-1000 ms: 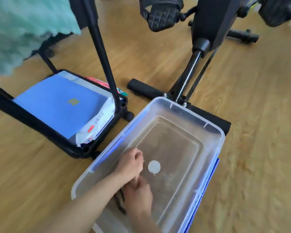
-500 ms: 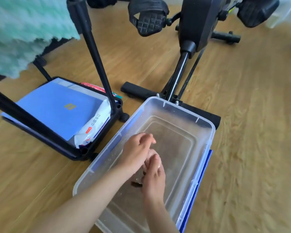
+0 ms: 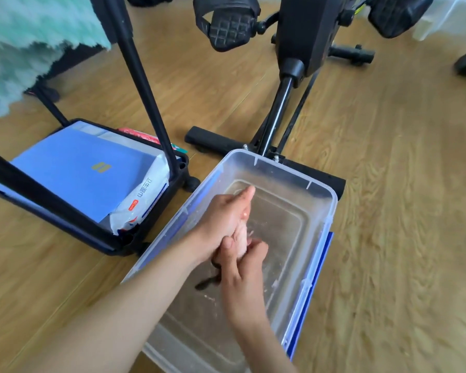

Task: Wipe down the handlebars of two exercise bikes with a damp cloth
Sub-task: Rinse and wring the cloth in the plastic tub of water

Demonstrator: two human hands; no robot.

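Both my hands are inside a clear plastic bin (image 3: pixel 324 195) that holds shallow water. My left hand (image 3: pixel 226 219) and my right hand (image 3: pixel 244 267) are closed together around a small pale cloth (image 3: pixel 242 239), of which only a bit shows between the fingers. A dark strip (image 3: pixel 207 283) hangs below my hands. One exercise bike (image 3: pixel 304 30) stands just behind the bin, with its pedal (image 3: pixel 228 25), post and floor bar (image 3: pixel 213 138) visible. No handlebars are in view.
A black rack (image 3: pixel 145 84) to the left holds a blue folder (image 3: pixel 78 170) and a white wipes packet (image 3: pixel 143 200). A teal fluffy fabric (image 3: pixel 24 36) hangs at the upper left. Wooden floor (image 3: pixel 401 184) spreads to the right, with a blue lid edge (image 3: pixel 311 300) beside the bin.
My hands have lifted from the bin's bottom and moved toward its far end. They now press together around the cloth, with the left hand turned on its side.
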